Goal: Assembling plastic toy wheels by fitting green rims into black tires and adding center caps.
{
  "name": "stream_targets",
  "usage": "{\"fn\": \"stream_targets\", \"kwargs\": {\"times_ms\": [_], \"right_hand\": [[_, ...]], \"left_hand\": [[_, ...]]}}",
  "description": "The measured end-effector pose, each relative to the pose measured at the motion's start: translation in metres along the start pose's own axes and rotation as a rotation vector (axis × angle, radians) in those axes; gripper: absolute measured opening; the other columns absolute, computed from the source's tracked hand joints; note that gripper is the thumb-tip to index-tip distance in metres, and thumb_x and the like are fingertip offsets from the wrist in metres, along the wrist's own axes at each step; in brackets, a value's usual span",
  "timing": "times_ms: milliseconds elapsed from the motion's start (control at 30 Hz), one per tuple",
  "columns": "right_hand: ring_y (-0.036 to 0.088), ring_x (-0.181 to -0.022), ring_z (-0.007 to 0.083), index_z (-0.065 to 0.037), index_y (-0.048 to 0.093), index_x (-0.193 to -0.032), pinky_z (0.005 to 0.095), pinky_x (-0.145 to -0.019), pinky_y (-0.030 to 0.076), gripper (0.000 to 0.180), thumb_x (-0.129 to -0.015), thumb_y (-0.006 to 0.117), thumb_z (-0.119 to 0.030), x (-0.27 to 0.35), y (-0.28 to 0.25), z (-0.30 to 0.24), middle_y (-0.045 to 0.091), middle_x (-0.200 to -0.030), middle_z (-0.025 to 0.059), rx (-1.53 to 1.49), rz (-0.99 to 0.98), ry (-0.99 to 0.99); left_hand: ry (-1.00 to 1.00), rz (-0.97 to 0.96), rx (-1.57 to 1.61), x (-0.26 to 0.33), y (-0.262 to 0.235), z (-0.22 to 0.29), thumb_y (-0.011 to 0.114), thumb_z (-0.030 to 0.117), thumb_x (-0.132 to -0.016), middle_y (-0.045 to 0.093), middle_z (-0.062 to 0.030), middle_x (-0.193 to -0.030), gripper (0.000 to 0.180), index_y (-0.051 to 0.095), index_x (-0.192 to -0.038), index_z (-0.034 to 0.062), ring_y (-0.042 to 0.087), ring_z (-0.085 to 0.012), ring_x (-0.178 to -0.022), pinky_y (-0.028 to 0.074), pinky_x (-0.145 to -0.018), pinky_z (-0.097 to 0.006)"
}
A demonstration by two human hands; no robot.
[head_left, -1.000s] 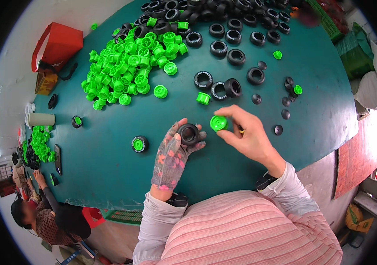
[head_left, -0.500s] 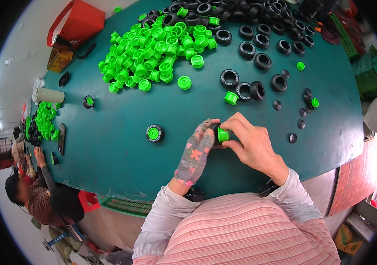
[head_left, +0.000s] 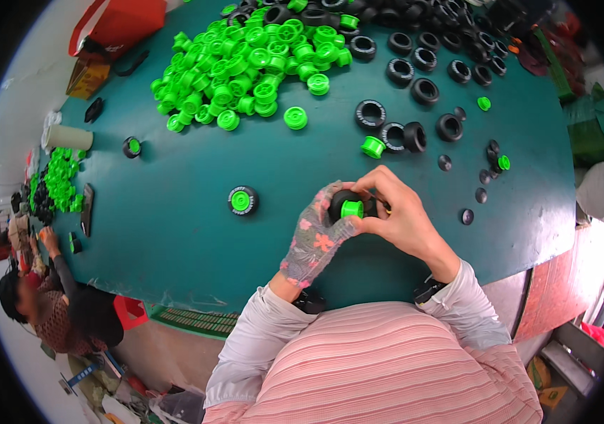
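My left hand, in a flowered fingerless glove, is closed around a black toy tyre. A bright green wheel hub sits at the tyre's opening, its end facing me. My bare right hand is closed at the hub's right, with the thumb against it and the fingers curled over the top. Something small and dark shows between those fingers; its kind is hard to make out. On the table to the left lies a tyre with a green hub inside. A loose green hub and several tyres lie beyond my hands.
A heap of green hubs covers the far middle of the green table, with black tyres at the far right. Small black discs lie at right. A co-worker sits at the left near a pale cup.
The hub has turned in my hands, so its end faces me more. My right fingers have shifted up and over it. The whole view has moved slightly.
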State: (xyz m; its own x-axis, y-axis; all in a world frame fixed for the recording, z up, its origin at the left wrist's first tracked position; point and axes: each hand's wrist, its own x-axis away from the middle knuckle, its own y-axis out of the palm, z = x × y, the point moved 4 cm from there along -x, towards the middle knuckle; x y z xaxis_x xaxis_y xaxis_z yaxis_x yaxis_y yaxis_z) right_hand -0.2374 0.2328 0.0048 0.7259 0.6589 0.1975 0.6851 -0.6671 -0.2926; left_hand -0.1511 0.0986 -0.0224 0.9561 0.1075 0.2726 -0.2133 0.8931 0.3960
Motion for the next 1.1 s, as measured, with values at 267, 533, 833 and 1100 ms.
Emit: {"fn": "stream_targets", "kwargs": {"times_ms": [267,533,833,1100], "right_hand": [[0.054,-0.076,0.0175,-0.006,0.059,-0.105,0.0316,-0.067,0.046,0.046,-0.07,0.089,-0.014,-0.007,-0.006,0.016,0.057,-0.098,0.0027,-0.048,-0.053,0.02],[0.067,-0.088,0.0232,-0.007,0.057,-0.107,0.0375,-0.074,0.053,0.044,-0.075,0.085,-0.015,0.001,0.003,0.009,0.058,-0.102,0.0056,0.086,0.06,0.011],[0.068,-0.092,0.0246,-0.008,0.058,-0.111,0.039,-0.077,0.054,0.037,-0.082,0.08,-0.017,0.007,0.013,0.002,0.059,-0.108,0.0059,0.167,0.176,-0.05],[0.054,-0.072,0.0158,-0.005,0.061,-0.106,0.0321,-0.065,0.046,0.034,-0.081,0.081,-0.016,0.011,-0.001,0.014,0.061,-0.094,0.005,-0.077,0.204,0.016]], "left_hand": [[-0.008,0.038,-0.052,-0.004,-0.005,-0.008,0.076,0.017,-0.092,0.062,-0.0076,-0.119,0.05,0.055,-0.134,0.0001,0.06,-0.0155,-0.107,0.053,-0.092,-0.028],[-0.019,0.055,-0.136,-0.002,-0.005,-0.011,0.074,0.026,-0.094,0.061,-0.0067,-0.12,0.051,0.056,-0.133,-0.0019,0.059,-0.0148,-0.107,0.05,-0.092,-0.027],[0.039,0.069,-0.113,-0.004,-0.009,-0.017,0.061,0.011,-0.1,0.06,-0.0099,-0.127,0.042,0.052,-0.139,-0.0017,0.06,-0.017,-0.114,0.05,-0.1,-0.029],[0.046,-0.028,0.089,-0.006,0.002,0.002,0.068,0.027,-0.099,0.059,-0.0126,-0.127,0.057,0.046,-0.141,-0.0036,0.062,-0.0225,-0.115,0.057,-0.098,-0.037]]}}
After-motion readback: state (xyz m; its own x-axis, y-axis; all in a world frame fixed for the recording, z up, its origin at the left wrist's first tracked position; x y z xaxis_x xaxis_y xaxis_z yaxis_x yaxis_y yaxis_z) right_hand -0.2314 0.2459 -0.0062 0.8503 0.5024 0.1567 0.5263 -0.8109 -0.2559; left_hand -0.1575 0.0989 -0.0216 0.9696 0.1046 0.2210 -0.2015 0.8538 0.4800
